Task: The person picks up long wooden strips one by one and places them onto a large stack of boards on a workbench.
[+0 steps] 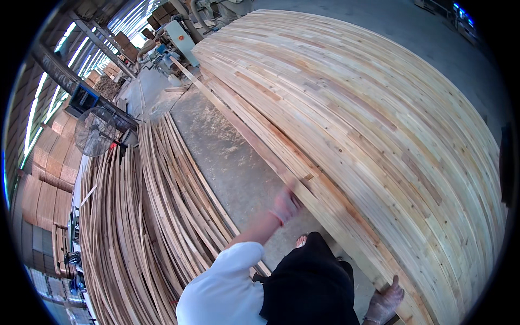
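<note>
A long pale wooden plank [338, 226] runs along the near side of a large stack of wood panels [357, 119], from the machine at the far left to the lower right. My right hand [385, 301], in a thin light glove, grips the plank's near end, with its thumb over the top. Farther up the same edge is my left hand [286, 206], gloved too and smeared by motion. Its fingers meet the plank's side, but their shape is lost in the blur. A small wood chip [308, 177] lies beside the plank, close to my left hand.
Long thin wood strips [157, 200] lie in a pile to my left. A standing fan [96, 131] rises behind them. At the far end stands a machine with a pale cabinet [181, 40]. Sawdust [222, 130] covers part of the concrete floor between pile and stack.
</note>
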Demonstrator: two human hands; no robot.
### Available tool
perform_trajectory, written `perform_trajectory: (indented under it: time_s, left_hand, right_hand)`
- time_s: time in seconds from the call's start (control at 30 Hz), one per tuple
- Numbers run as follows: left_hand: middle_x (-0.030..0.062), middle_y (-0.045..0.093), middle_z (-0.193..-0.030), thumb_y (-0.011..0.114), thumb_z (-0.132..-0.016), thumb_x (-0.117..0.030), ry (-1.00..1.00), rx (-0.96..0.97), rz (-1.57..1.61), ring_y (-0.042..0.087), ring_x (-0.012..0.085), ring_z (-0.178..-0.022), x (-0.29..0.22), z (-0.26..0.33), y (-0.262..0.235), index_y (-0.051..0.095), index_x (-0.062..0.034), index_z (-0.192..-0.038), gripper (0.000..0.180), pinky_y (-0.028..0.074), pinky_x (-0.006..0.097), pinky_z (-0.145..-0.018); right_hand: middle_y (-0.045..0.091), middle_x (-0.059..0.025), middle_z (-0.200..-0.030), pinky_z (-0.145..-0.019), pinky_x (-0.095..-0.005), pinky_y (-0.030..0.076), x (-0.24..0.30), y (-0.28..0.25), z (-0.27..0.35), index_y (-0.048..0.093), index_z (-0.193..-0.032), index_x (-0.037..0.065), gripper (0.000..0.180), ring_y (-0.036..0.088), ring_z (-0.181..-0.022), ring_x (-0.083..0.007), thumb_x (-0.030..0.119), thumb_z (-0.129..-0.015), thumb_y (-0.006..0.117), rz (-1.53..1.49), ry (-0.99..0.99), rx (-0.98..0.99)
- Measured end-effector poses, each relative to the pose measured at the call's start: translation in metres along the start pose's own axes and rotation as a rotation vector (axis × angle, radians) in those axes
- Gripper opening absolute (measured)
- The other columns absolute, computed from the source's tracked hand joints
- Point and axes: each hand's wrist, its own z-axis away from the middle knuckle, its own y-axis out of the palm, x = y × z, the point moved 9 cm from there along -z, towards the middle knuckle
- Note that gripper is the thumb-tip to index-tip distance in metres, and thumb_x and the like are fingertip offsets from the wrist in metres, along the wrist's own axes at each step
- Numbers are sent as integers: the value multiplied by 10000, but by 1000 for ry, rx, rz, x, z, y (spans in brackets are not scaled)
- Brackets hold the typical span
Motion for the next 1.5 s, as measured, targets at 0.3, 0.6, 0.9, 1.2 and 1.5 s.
perform_trajectory:
  time_s: [0.3,0.6,0.9,1.2,1.5]
  left_hand:
    - [99,675,-1091,627,-945,-308,-413,147,-514,654,225,-962,101,57,7,619,-46,-1207,371,541,362,-876]
    - [97,692,-1014,634,-923,-318,222,-199,-500,698,248,-896,-191,-10,4,645,-22,-1090,340,601,448,-778]
    - [102,634,-1197,617,-943,-370,451,-121,-156,609,265,-1105,-331,-109,-53,567,-64,-1234,426,491,419,-1001]
    - [105,619,-1075,603,-927,-300,-814,528,-546,619,246,-900,42,-14,-24,478,5,-1262,470,515,390,-921]
    - [189,567,-1281,475,-983,-352,-536,1026,-1120,600,306,-1107,153,59,42,406,-15,-1390,533,498,393,-955]
  right_hand:
    - [643,-95,-984,-846,-452,459,106,-16,-21,606,-1204,104,662,588,-932,-306,392,-656,839,-590,-293,4]
    - [695,-207,-1056,-868,-430,519,-107,-110,18,654,-1180,5,547,658,-1010,-346,481,-994,459,-187,259,351]
    - [603,-143,-578,-525,-437,462,32,-7,-45,651,-785,36,293,585,-508,-291,270,-941,569,-409,376,-4]
    - [641,-148,-678,-667,-468,509,198,10,-81,671,-787,110,441,646,-695,-351,490,-927,497,-391,59,216]
    - [680,-159,-884,-766,-455,505,198,-18,-59,681,-972,120,382,657,-857,-339,449,-947,489,-531,-61,183]
